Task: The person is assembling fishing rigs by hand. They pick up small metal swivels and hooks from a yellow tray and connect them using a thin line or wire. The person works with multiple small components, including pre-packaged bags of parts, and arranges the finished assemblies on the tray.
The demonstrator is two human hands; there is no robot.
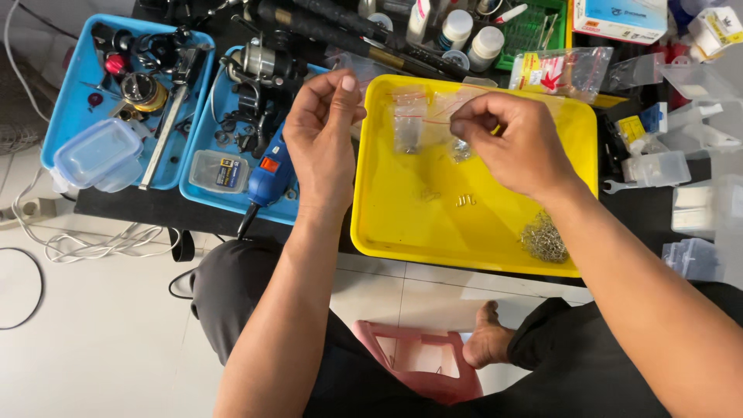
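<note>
At the centre of the frame the right hand (pixel 518 143) hovers over the yellow tray (pixel 402 224), its fingers pressed together in a pinch on a small clear zip bag (pixel 457 139). The left hand (pixel 325 131), at the tray's left rim, pinches thumb and forefinger together; whether they grip the bag's edge cannot be told. A second clear bag (pixel 408 124) lies in the tray's upper part, and a heap of small metal pieces (pixel 544 238) sits near its lower right corner. A blue power tool (pixel 269 174) lies in a blue tray (pixel 203 190) left of centre on the dark worktop (pixel 131 205).
</note>
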